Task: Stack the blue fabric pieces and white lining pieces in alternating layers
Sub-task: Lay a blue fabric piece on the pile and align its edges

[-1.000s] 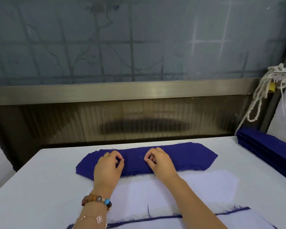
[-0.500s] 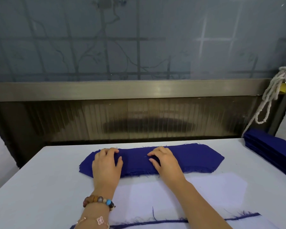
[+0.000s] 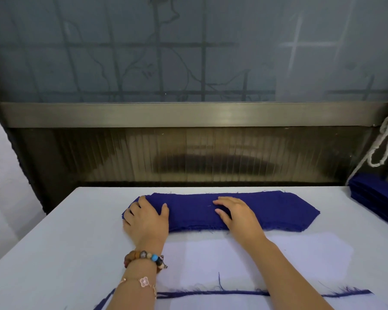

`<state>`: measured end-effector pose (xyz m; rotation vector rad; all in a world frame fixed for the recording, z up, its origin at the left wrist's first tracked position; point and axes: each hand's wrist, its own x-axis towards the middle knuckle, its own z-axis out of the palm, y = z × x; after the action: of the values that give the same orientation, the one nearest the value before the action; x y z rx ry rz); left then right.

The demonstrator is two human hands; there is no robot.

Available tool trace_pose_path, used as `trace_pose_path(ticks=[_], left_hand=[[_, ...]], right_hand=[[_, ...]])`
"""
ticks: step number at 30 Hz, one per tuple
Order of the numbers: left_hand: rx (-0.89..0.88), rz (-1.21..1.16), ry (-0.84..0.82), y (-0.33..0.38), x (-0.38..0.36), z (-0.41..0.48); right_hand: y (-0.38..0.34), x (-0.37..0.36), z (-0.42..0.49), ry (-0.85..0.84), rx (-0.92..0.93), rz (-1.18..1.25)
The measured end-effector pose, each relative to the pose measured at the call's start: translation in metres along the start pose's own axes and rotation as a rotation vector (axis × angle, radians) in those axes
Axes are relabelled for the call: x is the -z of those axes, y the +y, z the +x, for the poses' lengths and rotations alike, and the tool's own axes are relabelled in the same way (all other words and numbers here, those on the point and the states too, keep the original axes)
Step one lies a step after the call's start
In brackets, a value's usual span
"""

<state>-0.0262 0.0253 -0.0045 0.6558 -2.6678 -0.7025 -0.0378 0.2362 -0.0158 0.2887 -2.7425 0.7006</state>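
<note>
A long pile of blue fabric pieces (image 3: pixel 271 211) lies across the far middle of the white table (image 3: pixel 54 253). My left hand (image 3: pixel 147 220) lies flat with spread fingers on the pile's left end. My right hand (image 3: pixel 238 214) rests on the pile's middle, fingers loosely stretched out to the left. In front of the pile a white lining piece (image 3: pixel 300 253) lies flat on the table. At the near edge sits a stack with a white piece on top and a blue edge (image 3: pixel 211 293) showing beneath it.
A second pile of blue pieces (image 3: pixel 376 198) sits at the table's far right edge. A white cord (image 3: pixel 383 142) hangs above it. A frosted window with a metal sill (image 3: pixel 188 114) stands close behind the table. Two bracelets circle my left wrist.
Both hands have gone from curled, pinching at the pile's middle to flat on it. My left hand has slid toward the pile's left end. The camera has moved closer.
</note>
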Motion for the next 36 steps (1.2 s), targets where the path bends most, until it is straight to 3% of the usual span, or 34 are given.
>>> trace_pose_path(ticks=[10,18,22,31,36], left_hand=[[0.219,-0.246,0.072,-0.013,0.007,0.015],[0.215,-0.413,0.159,-0.014,0.005,0.018],[0.143,-0.321,0.228,-0.015,0.004,0.018],[0.170,-0.225,0.191,-0.017,0.000,0.021],[0.105,-0.190,0.308,-0.017,0.000,0.020]], right_hand=[[-0.001,0.003,-0.003,0.075,0.009,0.035],[-0.004,0.006,-0.004,0.083,-0.018,0.075],[-0.003,0.007,-0.004,0.070,-0.028,0.089],[-0.003,0.007,-0.004,0.069,-0.037,0.104],[-0.002,0.006,-0.004,0.063,-0.042,0.104]])
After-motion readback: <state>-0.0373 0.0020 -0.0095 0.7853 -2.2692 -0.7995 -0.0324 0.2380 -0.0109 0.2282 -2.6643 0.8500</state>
